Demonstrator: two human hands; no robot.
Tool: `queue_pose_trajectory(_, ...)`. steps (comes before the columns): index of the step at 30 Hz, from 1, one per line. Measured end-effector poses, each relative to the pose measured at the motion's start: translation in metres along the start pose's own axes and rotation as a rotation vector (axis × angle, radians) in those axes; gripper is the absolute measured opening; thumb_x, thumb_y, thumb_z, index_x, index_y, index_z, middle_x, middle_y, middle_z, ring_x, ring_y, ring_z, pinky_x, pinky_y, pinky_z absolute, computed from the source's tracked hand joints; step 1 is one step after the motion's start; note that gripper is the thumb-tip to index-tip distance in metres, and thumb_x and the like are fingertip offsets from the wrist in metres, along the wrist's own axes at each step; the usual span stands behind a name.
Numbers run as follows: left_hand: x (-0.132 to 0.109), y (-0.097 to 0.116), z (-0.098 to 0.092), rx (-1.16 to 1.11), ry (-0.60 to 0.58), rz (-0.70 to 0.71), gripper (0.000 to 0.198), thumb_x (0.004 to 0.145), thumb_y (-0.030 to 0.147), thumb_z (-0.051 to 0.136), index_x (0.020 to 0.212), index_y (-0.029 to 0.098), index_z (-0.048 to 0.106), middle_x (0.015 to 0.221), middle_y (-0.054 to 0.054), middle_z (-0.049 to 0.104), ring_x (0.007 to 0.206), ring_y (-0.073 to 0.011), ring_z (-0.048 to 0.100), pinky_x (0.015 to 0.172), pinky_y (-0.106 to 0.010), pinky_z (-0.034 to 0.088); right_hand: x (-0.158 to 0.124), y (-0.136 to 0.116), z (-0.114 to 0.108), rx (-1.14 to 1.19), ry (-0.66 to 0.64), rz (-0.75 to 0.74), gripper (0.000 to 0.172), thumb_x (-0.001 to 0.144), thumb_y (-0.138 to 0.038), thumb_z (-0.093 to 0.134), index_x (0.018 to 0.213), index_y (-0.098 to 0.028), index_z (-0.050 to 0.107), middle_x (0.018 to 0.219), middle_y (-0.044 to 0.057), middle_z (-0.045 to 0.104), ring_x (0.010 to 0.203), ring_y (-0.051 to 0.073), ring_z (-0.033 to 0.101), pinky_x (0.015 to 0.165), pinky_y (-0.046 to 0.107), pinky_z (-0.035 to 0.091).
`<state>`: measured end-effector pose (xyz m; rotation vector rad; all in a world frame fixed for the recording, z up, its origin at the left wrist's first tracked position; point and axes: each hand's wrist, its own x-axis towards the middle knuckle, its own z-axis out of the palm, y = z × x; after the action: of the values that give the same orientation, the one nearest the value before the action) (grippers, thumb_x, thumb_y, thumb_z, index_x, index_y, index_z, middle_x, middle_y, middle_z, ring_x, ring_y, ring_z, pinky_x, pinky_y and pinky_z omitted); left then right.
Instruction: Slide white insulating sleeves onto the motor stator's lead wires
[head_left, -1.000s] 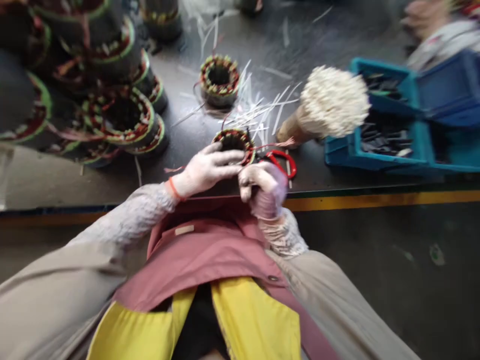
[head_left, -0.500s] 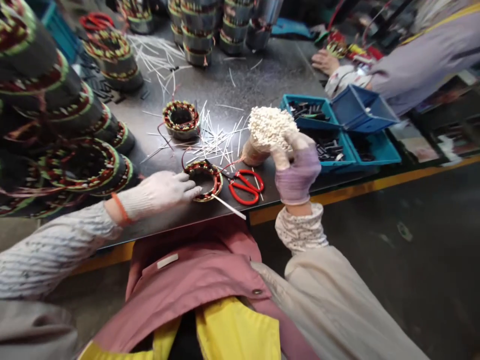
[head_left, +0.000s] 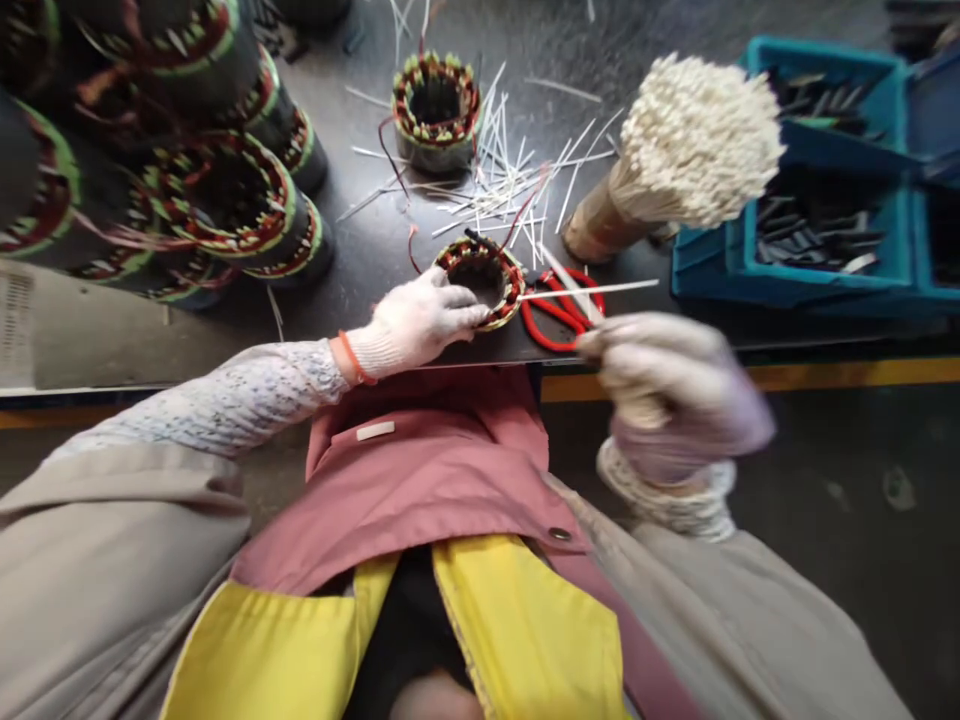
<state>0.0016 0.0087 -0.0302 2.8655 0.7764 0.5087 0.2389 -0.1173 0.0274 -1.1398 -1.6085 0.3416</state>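
A wound motor stator (head_left: 480, 285) sits on the desk (head_left: 352, 250), the gloved left hand (head_left: 416, 322) closing its grip on the rim. A white strip (head_left: 589, 289) runs from the stator's edge over red-handled scissors (head_left: 559, 315). The right hand (head_left: 671, 395) is blurred; its grip cannot be told.

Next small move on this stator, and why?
Probably ease the white strip into the stator rim with the right hand. The strip's end meets the rim, the left hand lies on the stator to steady it, and the right hand is close by, though blurred.
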Motion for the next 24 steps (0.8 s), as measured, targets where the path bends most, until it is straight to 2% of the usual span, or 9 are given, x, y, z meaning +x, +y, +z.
queue_pose_trajectory(3,0.012,0.007,-0.003,0.029,-0.005,-0.036,0.032,0.097,0.032,0.054,0.125,0.025,0.069,0.129,-0.007,0.067,0.113,-0.0304,0.061,0.09,-0.046,0.051,-0.053,0.0,0.022,0.007,-0.119,-0.095,0.027,0.091,-0.01,0.063,0.109,-0.029,0.07,0.116,0.003,0.071,0.103,0.02,0.072,0.084,0.034,0.065)
queue_pose_trajectory(5,0.016,0.005,-0.003,0.035,0.003,-0.009,0.032,0.097,0.031,0.053,0.125,0.023,0.068,0.129,-0.007,0.067,0.119,-0.0295,0.059,0.106,-0.052,0.044,-0.075,0.005,0.03,0.031,-0.156,-0.076,0.028,0.093,-0.008,0.059,0.113,-0.027,0.068,0.121,0.006,0.07,0.11,0.021,0.069,0.089,0.037,0.064)
queue_pose_trajectory(7,0.018,0.0,-0.002,0.018,0.005,0.0,0.032,0.095,0.033,0.058,0.124,0.022,0.067,0.122,-0.008,0.07,0.119,-0.0274,0.061,0.115,-0.054,0.036,-0.086,0.01,0.034,0.047,-0.15,-0.046,0.027,0.092,-0.007,0.059,0.111,-0.025,0.067,0.121,0.008,0.07,0.113,0.021,0.068,0.092,0.038,0.063)
queue_pose_trajectory(11,0.018,-0.007,0.002,-0.028,0.01,-0.017,0.035,0.092,0.035,0.062,0.125,0.024,0.067,0.115,-0.008,0.072,0.113,-0.0264,0.064,0.117,-0.056,0.033,-0.087,0.021,0.04,0.048,-0.163,-0.024,0.023,0.092,-0.008,0.059,0.108,-0.023,0.068,0.117,0.008,0.072,0.112,0.02,0.069,0.095,0.037,0.061)
queue_pose_trajectory(17,0.017,-0.005,0.003,-0.102,0.063,-0.036,0.038,0.094,0.041,0.059,0.126,0.021,0.065,0.114,-0.009,0.072,0.111,-0.0262,0.065,0.117,-0.055,0.031,-0.072,0.036,0.058,0.031,-0.138,-0.057,0.022,0.093,-0.01,0.06,0.108,-0.024,0.066,0.115,0.007,0.072,0.111,0.018,0.069,0.094,0.033,0.061)
queue_pose_trajectory(20,0.016,-0.005,0.002,-0.127,0.105,-0.045,0.039,0.096,0.042,0.057,0.127,0.018,0.065,0.113,-0.01,0.072,0.11,-0.0247,0.066,0.118,-0.054,0.03,-0.069,0.031,0.057,0.031,-0.104,-0.04,0.024,0.092,-0.009,0.06,0.109,-0.024,0.066,0.116,0.007,0.072,0.112,0.018,0.068,0.094,0.034,0.061)
queue_pose_trajectory(24,0.016,-0.008,0.003,-0.147,0.082,0.007,0.033,0.097,0.04,0.056,0.123,0.022,0.067,0.112,-0.007,0.073,0.111,-0.0228,0.066,0.118,-0.052,0.032,-0.079,0.016,0.046,0.021,-0.097,0.011,0.028,0.091,-0.005,0.06,0.11,-0.024,0.067,0.117,0.008,0.071,0.111,0.019,0.069,0.094,0.036,0.061)
